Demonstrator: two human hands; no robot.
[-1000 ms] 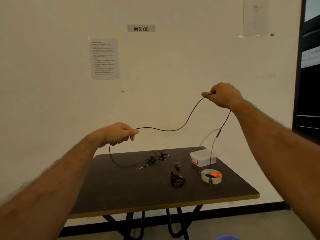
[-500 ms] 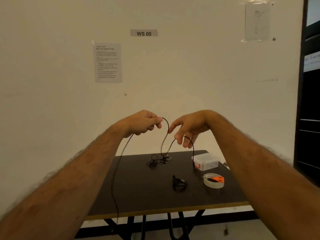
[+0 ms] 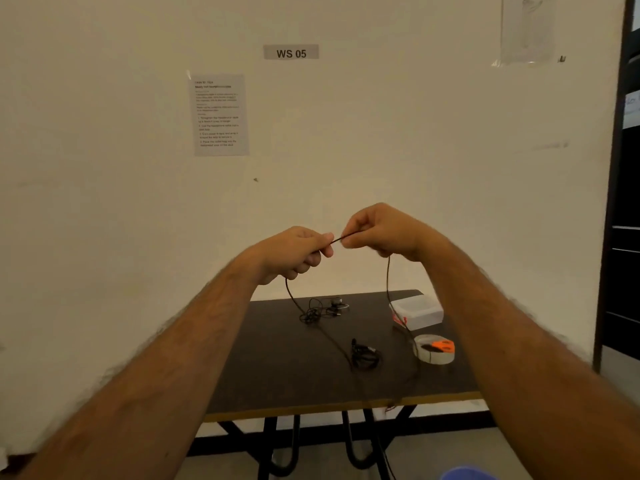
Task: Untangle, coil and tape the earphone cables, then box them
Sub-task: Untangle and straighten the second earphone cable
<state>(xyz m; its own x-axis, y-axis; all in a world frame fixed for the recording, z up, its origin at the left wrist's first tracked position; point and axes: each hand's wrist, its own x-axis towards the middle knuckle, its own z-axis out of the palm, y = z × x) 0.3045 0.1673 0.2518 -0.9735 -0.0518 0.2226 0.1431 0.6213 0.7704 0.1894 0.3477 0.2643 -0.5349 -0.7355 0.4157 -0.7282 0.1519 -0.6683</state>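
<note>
I hold a black earphone cable in the air above a dark table. My left hand and my right hand pinch it close together, with a short stretch between their fingertips. Both ends hang down past the table's front edge. A tangled black earphone lies at the table's back. A coiled black earphone lies in the middle. A white box with red latches and a roll of clear tape with an orange cutter sit at the right.
A pale wall stands behind the table, with a printed sheet and a "WS 05" label. A dark door frame runs down the right edge. A blue object peeks in at the bottom. Black table legs show below.
My hands, wide apart a second ago, have come together at chest height. The right hand went from loose fingers to a pinch on the cable.
</note>
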